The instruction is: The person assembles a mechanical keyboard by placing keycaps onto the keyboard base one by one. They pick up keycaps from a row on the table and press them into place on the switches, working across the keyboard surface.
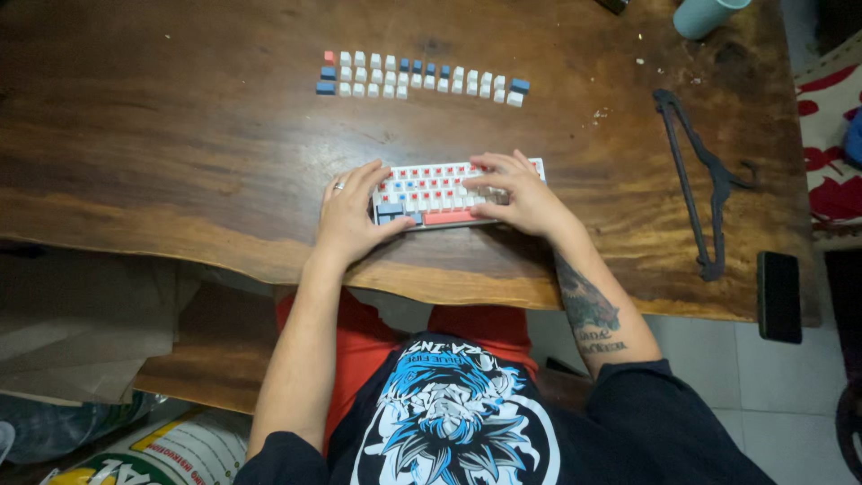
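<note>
Small compact keyboard (pixel 440 194) with white, red and blue keycaps and a salmon-coloured space bar, lying flat on the dark, rough-edged wooden counter (pixel 180 162), near its front edge. Left hand (pixel 352 214) resting at the keyboard's left end, fingers loosely spread and laid flat, thumb touching the lower left corner of the case; a ring visible on one finger. Not clenched, not wrapped around anything, merely steadying the board from the side. Right hand (pixel 519 190) draped over the keyboard's right part, fingers curved downward onto the keys, covering several of them; fingertips pressed against keycaps, though whether pinching one cannot be told. Tattooed forearm running back from that hand.

Beyond both hands, farther out on the counter, rows of loose white, blue and red keycaps (pixel 420 75) set out in neat lines, well apart from the keyboard. Right of the right hand, a black plastic clothes hanger (pixel 700 175) lying flat, and past it, at the counter's edge, a dark rectangular phone (pixel 778 296). Far beyond the right hand, at the back corner, a pale teal cup (pixel 705 13), partly cut off by the frame.
</note>
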